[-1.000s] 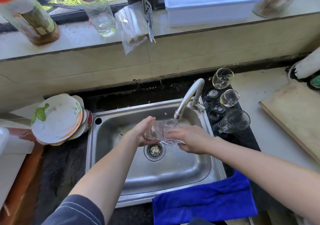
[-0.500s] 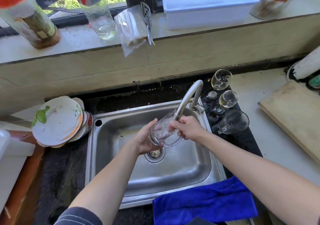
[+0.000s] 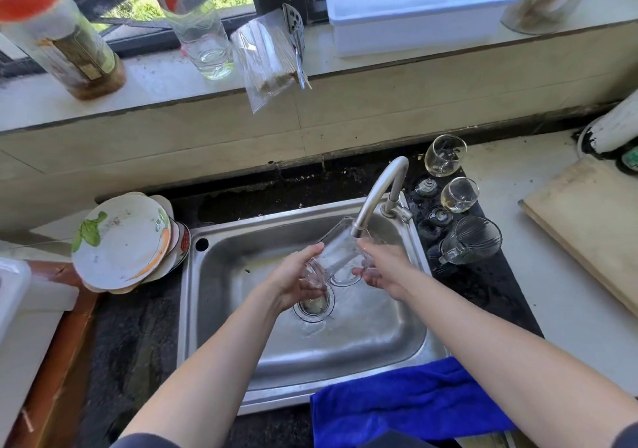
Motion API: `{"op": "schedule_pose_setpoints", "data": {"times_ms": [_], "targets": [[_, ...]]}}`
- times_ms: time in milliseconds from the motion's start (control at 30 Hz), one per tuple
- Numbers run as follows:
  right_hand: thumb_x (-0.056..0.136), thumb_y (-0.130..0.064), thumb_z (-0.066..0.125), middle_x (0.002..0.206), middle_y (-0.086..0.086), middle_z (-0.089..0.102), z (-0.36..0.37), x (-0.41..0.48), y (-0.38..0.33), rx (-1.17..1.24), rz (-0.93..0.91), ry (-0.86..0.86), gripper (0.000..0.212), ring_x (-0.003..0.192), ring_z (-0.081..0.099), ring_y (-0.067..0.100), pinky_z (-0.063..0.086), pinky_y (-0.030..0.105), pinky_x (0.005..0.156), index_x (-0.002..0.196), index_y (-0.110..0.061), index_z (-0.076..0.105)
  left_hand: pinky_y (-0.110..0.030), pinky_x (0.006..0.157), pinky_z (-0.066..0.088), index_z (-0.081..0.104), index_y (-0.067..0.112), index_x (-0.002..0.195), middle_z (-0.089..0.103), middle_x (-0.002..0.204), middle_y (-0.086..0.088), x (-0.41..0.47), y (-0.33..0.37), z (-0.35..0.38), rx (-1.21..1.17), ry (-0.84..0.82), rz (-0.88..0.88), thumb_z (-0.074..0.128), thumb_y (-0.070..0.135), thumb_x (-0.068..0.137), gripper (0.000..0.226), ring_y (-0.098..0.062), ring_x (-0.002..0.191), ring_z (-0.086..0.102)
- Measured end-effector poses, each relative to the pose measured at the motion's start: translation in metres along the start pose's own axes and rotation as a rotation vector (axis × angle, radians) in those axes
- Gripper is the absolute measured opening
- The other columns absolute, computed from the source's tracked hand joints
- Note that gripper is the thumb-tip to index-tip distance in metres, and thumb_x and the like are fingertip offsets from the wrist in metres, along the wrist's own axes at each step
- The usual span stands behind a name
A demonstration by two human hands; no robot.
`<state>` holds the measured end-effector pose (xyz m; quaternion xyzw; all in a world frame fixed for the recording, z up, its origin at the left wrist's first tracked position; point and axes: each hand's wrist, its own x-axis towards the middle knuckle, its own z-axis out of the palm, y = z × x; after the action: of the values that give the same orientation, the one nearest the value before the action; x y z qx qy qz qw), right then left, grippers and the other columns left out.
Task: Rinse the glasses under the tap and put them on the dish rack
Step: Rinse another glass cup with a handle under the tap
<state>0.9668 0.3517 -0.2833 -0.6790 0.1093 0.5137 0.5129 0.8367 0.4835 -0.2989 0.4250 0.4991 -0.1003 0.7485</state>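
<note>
A clear glass mug (image 3: pixel 340 252) with a handle is tilted under the tap (image 3: pixel 378 194), its mouth up against the spout. My left hand (image 3: pixel 293 280) grips its base from the left. My right hand (image 3: pixel 383 266) holds it from the right, by the handle. Both hands are over the steel sink (image 3: pixel 221 309), above the drain (image 3: pixel 314 304). Right of the sink, on a dark mat (image 3: pixel 483 282), two stemmed glasses (image 3: pixel 445 154) (image 3: pixel 459 194) lie tipped and a ribbed glass mug (image 3: pixel 471 240) lies on its side.
A stack of plates (image 3: pixel 121 240) leans left of the sink. A blue cloth (image 3: pixel 407 402) drapes over the sink's front edge. A wooden board (image 3: pixel 587 220) lies at the right. On the windowsill stand bottles (image 3: pixel 65 37), a plastic bag (image 3: pixel 266 54) and a white box (image 3: pixel 414 6).
The mug went from lying level low over the drain to tilted mouth-up against the spout. Both hands rose with it, and my right hand shifted toward the handle.
</note>
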Motion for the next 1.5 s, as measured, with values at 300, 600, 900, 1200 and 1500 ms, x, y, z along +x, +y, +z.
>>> {"op": "schedule_pose_setpoints", "data": {"times_ms": [300, 600, 900, 1200, 1500], "targets": [[0.095, -0.020, 0.059, 0.061, -0.001, 0.050, -0.015, -0.003, -0.024, -0.130, -0.101, -0.068, 0.016, 0.049, 0.040, 0.007, 0.020, 0.016, 0.037, 0.093, -0.004, 0.065, -0.038, 0.077, 0.047, 0.057, 0.010, 0.118, 0.064, 0.091, -0.010, 0.000, 0.011, 0.017, 0.134, -0.132, 0.154, 0.065, 0.056, 0.080, 0.060, -0.026, 0.079, 0.062], [0.090, -0.036, 0.064, 0.096, 0.004, 0.066, -0.022, -0.007, -0.016, -0.225, -0.143, -0.071, 0.020, 0.073, 0.057, 0.010, 0.041, 0.019, 0.053, 0.097, -0.018, 0.068, -0.032, 0.052, 0.048, 0.048, 0.006, 0.119, 0.061, 0.079, -0.014, 0.008, 0.031, 0.045, -0.027, 0.089, 0.285, 0.068, 0.055, 0.079, 0.066, -0.021, 0.052, 0.059], [0.086, -0.053, 0.059, 0.103, 0.014, 0.065, -0.027, -0.004, -0.011, -0.094, 0.022, -0.176, 0.047, 0.076, 0.061, 0.026, 0.054, 0.037, 0.069, 0.119, -0.020, 0.063, -0.028, 0.059, 0.038, 0.065, 0.005, 0.075, 0.052, 0.067, -0.009, -0.004, 0.043, 0.036, 0.304, 0.206, 0.446, 0.069, 0.038, 0.084, 0.035, -0.019, 0.065, 0.047], [0.091, -0.042, 0.060, 0.116, 0.005, 0.066, -0.025, -0.001, -0.033, -0.435, -0.378, 0.074, 0.035, 0.089, 0.060, 0.014, 0.046, 0.027, 0.071, 0.111, -0.014, 0.066, -0.029, 0.063, 0.037, 0.061, 0.016, 0.081, 0.074, 0.073, -0.004, -0.018, 0.041, 0.044, 0.106, 0.007, 0.194, 0.039, 0.029, 0.103, 0.034, -0.022, 0.072, 0.066], [0.100, -0.047, 0.039, 0.081, 0.001, 0.062, -0.018, 0.009, -0.011, -0.590, -0.457, 0.191, 0.042, 0.082, 0.061, 0.029, 0.040, 0.033, 0.065, 0.092, -0.014, 0.063, -0.030, 0.066, 0.035, 0.057, 0.015, 0.084, 0.072, 0.066, 0.000, -0.023, 0.021, 0.051, 0.131, 0.075, 0.359, 0.044, 0.024, 0.100, 0.024, -0.015, 0.060, 0.062]]}}
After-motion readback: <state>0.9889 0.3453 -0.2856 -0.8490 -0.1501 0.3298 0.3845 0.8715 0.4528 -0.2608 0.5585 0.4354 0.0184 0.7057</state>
